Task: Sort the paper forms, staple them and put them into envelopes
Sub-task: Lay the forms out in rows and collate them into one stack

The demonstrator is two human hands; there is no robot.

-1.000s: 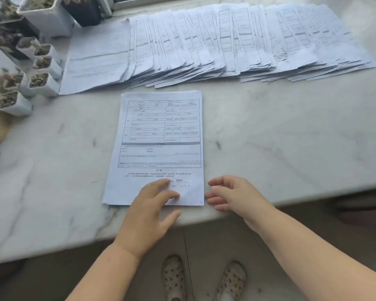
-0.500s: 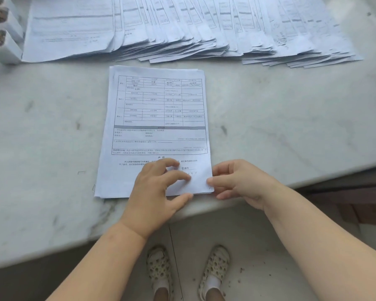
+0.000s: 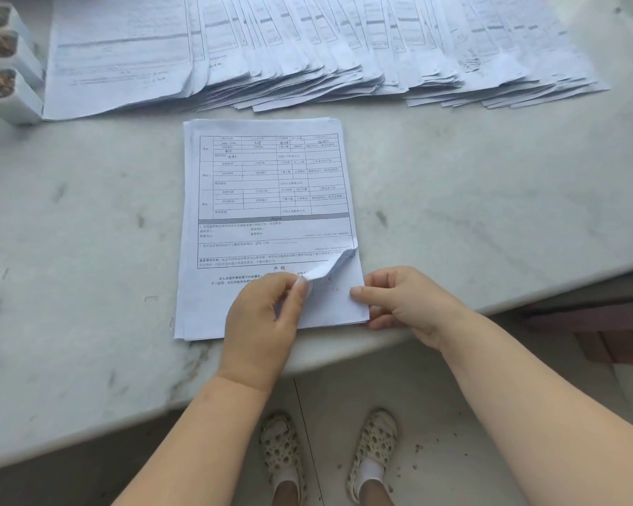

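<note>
A small stack of printed paper forms (image 3: 267, 199) lies on the marble table near its front edge. My left hand (image 3: 262, 323) pinches the lower right corner of the top sheet (image 3: 329, 266) and has it curled up and leftward off the stack. My right hand (image 3: 402, 304) rests at the stack's lower right corner, thumb on top of the sheets and fingers curled under the edge. A long fanned row of more paper forms (image 3: 307, 49) lies across the back of the table.
White square plant pots (image 3: 11, 78) stand at the far left edge. Two loose staples (image 3: 150, 298) lie on the marble table (image 3: 490, 213) left of the stack. Below the table's front edge are the floor and my feet in patterned shoes (image 3: 282, 447).
My left hand went from lying on the stack's bottom edge to pinching the top sheet's corner and peeling it up. My right hand closed in on the corner. The view dipped closer.
</note>
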